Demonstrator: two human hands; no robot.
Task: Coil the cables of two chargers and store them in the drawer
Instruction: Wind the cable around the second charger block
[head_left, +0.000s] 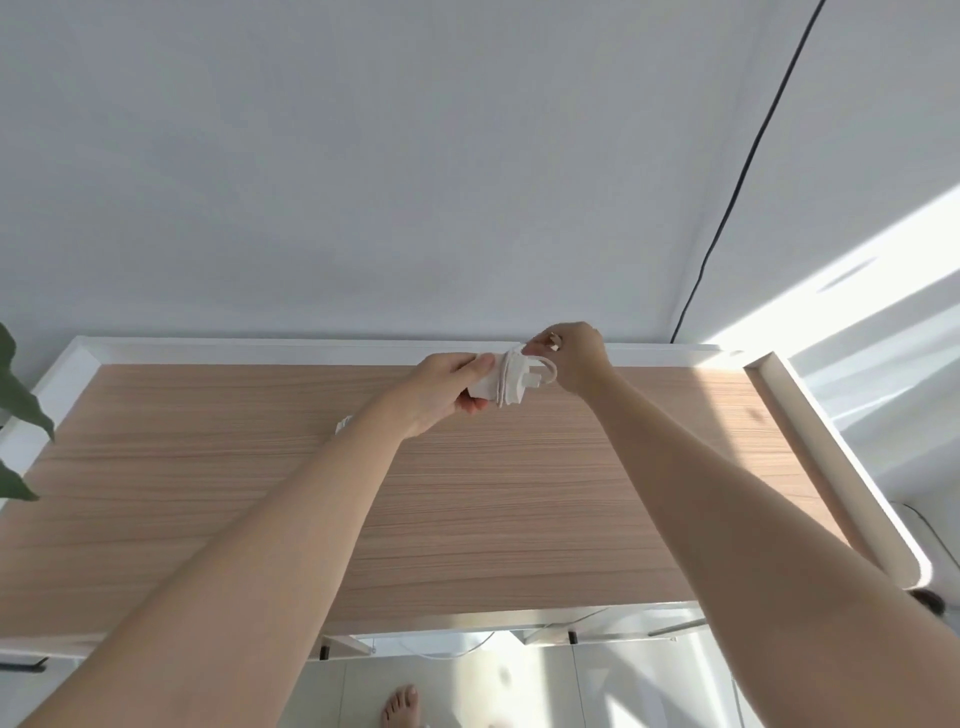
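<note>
The left grip (452, 387) clasps the white charger (488, 387) above the far edge of the wooden bench (208, 493), seemingly steadying it as a spool, while the right grip (569, 356) pinches the cable (545, 369), likely to wrap a last loop.

Matt wood-grain tabletop (208, 493) with smooth white rim; charger (485, 387) looks like matt plastic.
</note>
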